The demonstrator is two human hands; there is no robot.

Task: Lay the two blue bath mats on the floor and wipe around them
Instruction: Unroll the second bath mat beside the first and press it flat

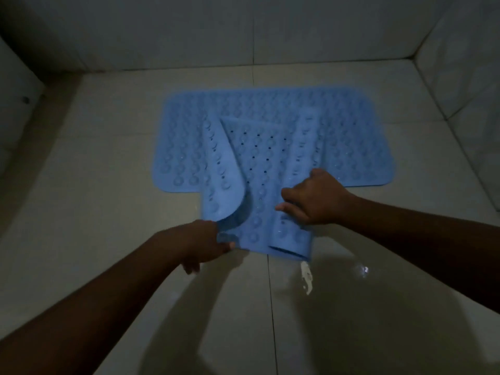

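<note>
One blue bath mat [351, 136] lay flat on the tiled floor [108, 171], close to the back wall [243, 31]. The second bath mat [259, 169] lay across its near edge, running toward the camera, with both long sides curled upward and inward. Just beyond its near end a small white scrap [307, 278], perhaps cloth in the dim light, sat on wet-looking tile. The left hand [205, 244] pinched the mat's near left corner, thumb on top. The right hand [316, 200] gripped the curled right side, fingers hooked over the fold. Both forearms reached forward and down.
</note>
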